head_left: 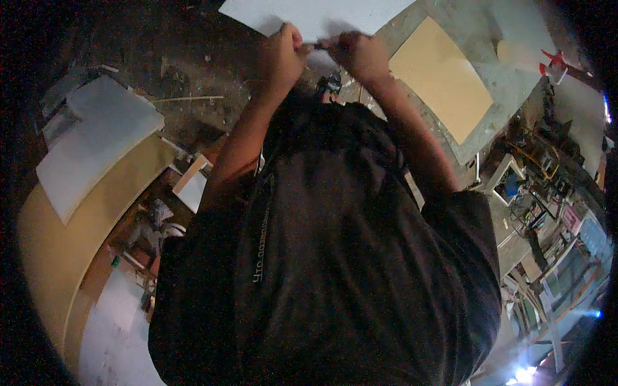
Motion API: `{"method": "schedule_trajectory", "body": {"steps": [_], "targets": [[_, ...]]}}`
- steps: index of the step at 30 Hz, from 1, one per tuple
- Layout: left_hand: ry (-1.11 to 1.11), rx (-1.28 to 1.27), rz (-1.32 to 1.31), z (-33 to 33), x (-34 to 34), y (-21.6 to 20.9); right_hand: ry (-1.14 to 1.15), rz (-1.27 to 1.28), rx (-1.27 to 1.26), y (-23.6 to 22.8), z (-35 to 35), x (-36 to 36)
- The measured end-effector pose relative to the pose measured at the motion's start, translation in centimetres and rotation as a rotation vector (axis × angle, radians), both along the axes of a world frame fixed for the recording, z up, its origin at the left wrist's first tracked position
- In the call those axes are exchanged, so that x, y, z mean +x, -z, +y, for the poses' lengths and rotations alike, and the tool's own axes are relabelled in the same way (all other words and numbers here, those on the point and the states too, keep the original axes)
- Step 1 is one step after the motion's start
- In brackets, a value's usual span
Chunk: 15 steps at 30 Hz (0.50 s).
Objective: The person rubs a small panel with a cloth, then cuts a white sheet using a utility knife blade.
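Seen from above, the person's black T-shirt (335, 251) fills the middle of the room, with a dark, stained floor (206, 74) showing ahead and to the left. A broad tan board (55, 248) lies along the left side, and a white panel (103, 135) rests over its inner edge. Ahead and to the right stretches a grey-green tabletop (515, 83), bearing a tan rectangular panel (444, 80) turned at a slant. A white sheet (315, 16) sits straight ahead, one corner aimed back toward the person.

Both bare forearms reach forward and angle inward, so the hands come near each other in front of the chest, over the near part of that sheet; I can't tell whether they touch it. The left hand (288, 58) is drawn into a loose fist, its fingers closed at one end of a dark slender object (318, 46). The right hand (362, 58) is curled narrow too, shadowed and blurred, gripping the other end.

Farther right, a red tool (553, 61) lies by the table's edge; a thin pale stick (190, 98) lies off to the left.

The slender object bridges the gap between the hands, its long axis running roughly side to side; which end is its tip I can't make out.
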<state>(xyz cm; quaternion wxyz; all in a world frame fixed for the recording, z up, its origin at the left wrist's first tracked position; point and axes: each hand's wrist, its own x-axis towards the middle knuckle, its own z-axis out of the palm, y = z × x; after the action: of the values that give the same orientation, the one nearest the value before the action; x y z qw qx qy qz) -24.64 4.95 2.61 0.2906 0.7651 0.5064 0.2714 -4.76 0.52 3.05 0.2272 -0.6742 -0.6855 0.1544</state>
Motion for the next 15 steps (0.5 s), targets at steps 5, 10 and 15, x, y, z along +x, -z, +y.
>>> {"method": "schedule_trajectory", "body": {"steps": [5,10,15], "targets": [[0.095,0.072,-0.044,-4.3,-2.0,3.8,-0.119,-0.231,-0.486,8.3,-6.5,1.5],[0.058,0.112,-0.065,-1.5,-3.6,0.7,0.182,0.904,-0.372,3.1,-9.8,0.7],[0.308,0.277,0.581,2.3,2.3,-0.2,0.536,1.185,-0.037,0.8,-9.3,3.6]]}}
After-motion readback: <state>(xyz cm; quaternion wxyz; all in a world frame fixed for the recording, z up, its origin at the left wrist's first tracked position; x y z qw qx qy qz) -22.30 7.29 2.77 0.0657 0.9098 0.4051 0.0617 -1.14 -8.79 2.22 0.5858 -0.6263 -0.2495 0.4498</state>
